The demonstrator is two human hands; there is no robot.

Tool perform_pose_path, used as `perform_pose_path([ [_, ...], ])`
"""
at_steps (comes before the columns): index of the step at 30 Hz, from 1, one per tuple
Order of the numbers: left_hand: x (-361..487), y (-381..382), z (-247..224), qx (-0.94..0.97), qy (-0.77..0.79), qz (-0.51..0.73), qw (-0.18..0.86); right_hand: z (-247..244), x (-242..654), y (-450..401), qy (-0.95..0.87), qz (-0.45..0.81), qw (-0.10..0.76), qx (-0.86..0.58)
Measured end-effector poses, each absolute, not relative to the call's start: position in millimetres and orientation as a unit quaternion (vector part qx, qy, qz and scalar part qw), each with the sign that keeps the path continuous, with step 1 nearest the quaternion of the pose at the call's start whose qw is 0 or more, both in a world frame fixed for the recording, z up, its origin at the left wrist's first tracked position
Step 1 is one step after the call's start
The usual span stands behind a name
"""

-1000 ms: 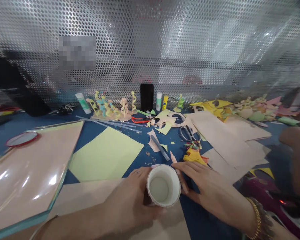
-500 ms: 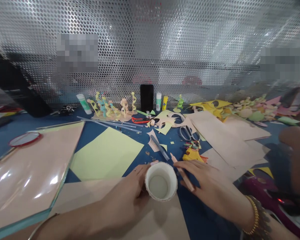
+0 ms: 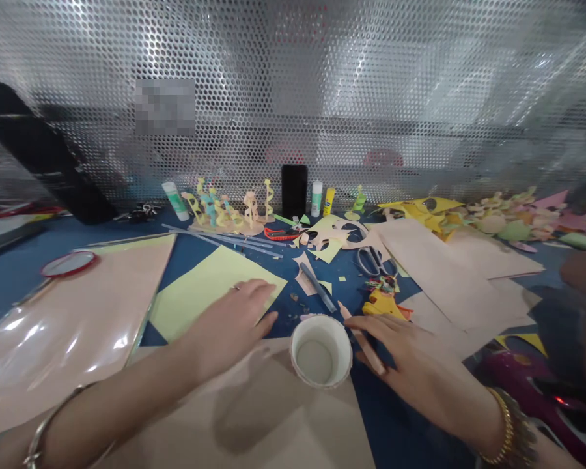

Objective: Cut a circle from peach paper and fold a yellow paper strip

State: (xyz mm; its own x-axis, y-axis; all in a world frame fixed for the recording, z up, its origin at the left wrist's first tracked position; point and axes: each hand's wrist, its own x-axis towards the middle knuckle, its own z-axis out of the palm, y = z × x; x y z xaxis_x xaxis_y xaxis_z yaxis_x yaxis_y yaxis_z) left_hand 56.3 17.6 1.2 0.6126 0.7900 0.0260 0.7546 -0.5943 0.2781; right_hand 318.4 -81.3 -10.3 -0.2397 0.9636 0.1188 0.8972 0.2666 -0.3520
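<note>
My left hand (image 3: 229, 319) lies flat with spread fingers on a yellow-green paper sheet (image 3: 205, 299) and holds nothing. A white paper cup (image 3: 321, 352) stands upright between my hands, on a peach paper sheet (image 3: 273, 417), its inside showing pale. My right hand (image 3: 410, 365) is just right of the cup, touching neither its rim nor its wall as far as I can see. Its fingers close on a slim peach pencil (image 3: 361, 342) with a pointed tip, though it could be rolled paper.
A blue marker (image 3: 317, 288) and steel scissors (image 3: 375, 262) lie ahead among paper scraps. Glue sticks (image 3: 174, 200), a black phone (image 3: 293, 191) and paper cutouts line a perforated metal wall (image 3: 293, 78). Another person's hand (image 3: 583, 273) shows blurred at the right edge.
My left hand has let go of the cup and moved forward onto the yellow-green sheet. The cup stays standing, and my right hand remains beside it.
</note>
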Motion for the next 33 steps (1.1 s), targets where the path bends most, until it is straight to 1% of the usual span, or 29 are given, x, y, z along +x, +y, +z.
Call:
perform_pose_path([
  [2, 51, 30, 7, 0.873, 0.485, 0.017, 0.033, -10, 318, -81, -0.778, 0.103, 0.155, -0.6],
  [4, 47, 38, 7, 0.863, 0.506, -0.007, 0.002, -11, 318, -81, -0.778, 0.101, 0.153, -0.601],
  [15, 49, 42, 4, 0.871, 0.489, -0.03, -0.025, -9, 318, -82, -0.778, 0.103, 0.148, -0.602],
  [21, 40, 44, -9, 0.878, 0.477, 0.009, -0.036, -9, 318, -81, -0.777, 0.106, 0.146, -0.603],
  [26, 35, 49, -15, 0.88, 0.472, 0.047, -0.018, -8, 318, -80, -0.778, 0.105, 0.149, -0.601],
  [29, 30, 56, -3, 0.866, 0.493, 0.083, 0.003, -9, 318, -80, -0.775, 0.109, 0.15, -0.604],
  [33, 14, 65, 40, 0.814, 0.553, 0.177, -0.024, -9, 317, -82, -0.771, 0.11, 0.145, -0.611],
])
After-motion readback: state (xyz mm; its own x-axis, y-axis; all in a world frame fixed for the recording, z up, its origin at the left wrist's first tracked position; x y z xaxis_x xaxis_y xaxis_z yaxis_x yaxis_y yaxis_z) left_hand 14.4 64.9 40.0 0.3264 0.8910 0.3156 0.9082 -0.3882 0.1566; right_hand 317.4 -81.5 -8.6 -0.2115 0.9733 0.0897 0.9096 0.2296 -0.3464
